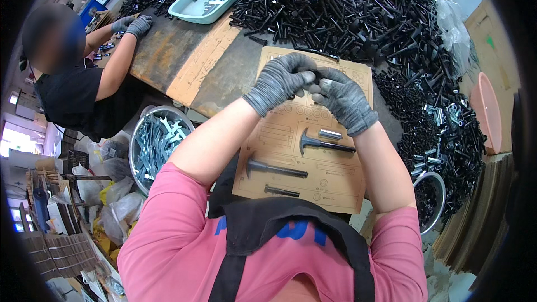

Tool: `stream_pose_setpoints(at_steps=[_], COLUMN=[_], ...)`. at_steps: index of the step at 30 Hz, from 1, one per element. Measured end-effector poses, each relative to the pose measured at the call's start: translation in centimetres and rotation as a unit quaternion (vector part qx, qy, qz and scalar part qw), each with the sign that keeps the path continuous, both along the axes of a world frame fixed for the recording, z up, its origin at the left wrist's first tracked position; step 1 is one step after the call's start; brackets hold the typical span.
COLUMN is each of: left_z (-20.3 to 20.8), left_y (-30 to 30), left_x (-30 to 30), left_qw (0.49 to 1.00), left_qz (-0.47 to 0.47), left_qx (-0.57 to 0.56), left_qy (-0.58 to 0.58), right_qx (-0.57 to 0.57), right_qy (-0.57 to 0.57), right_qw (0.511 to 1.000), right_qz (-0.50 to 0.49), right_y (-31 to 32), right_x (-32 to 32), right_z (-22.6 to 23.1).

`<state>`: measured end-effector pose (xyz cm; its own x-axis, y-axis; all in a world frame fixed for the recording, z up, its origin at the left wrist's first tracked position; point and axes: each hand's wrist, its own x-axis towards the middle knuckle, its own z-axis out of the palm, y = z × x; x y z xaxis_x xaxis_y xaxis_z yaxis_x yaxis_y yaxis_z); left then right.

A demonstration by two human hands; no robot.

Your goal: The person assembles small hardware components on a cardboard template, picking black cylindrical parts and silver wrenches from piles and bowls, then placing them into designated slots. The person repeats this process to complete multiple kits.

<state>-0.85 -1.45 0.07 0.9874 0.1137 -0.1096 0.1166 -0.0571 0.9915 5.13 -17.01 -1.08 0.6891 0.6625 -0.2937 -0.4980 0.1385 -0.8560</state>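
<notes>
1. desk [221, 84] in the head view: black bolts [335, 11] heap its far edge, a printed sheet [347, 190] its near one.
2. two hammer-shaped pieces [279, 169], a silver cylinder [330, 134] and a black rod [281, 190] already lie there; some outlines [323, 183] look unfilled.
3. left hand [279, 83] and right hand [344, 98] meet above the sheet's far half, fingers curled; whether they grip something, i cannot tell.

printed cardboard sheet [341, 187] on counter [224, 81] | above its far half: left grip [284, 78], right grip [342, 98], gray-gloved, fingers meeting, anything held unclear | on it: two black hammer-shaped tools [279, 169], silver cylinder [330, 134], black rod [282, 191] | beyond it: black bolt heap [330, 14]
</notes>
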Motion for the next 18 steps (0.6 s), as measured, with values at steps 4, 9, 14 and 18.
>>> stream_pose_setpoints(at_steps=[4,9,14,18], left_z=[-0.6,-1.5,-3.2,-4.2], left_y=[2.5,4.1,5.3,4.9], left_x=[1.0,3.1,6.6,9.0], left_qw=[0.999,1.0,0.973,0.877], left_qz=[0.002,-0.004,0.003,-0.043], left_qx=[-0.048,0.017,0.217,0.471], left_qy=[-0.006,0.024,0.075,0.084], right_qx=[0.038,-0.089,-0.301,-0.43], right_qy=[0.038,-0.068,-0.244,-0.373], right_qw=[0.998,0.993,0.92,0.812], right_qz=[0.04,0.038,0.065,0.126], right_y=[1.8,3.7,5.0,6.2], right_x=[1.6,4.4,8.2,9.5], right_z=[-0.6,-1.2,-2.8,-4.2])
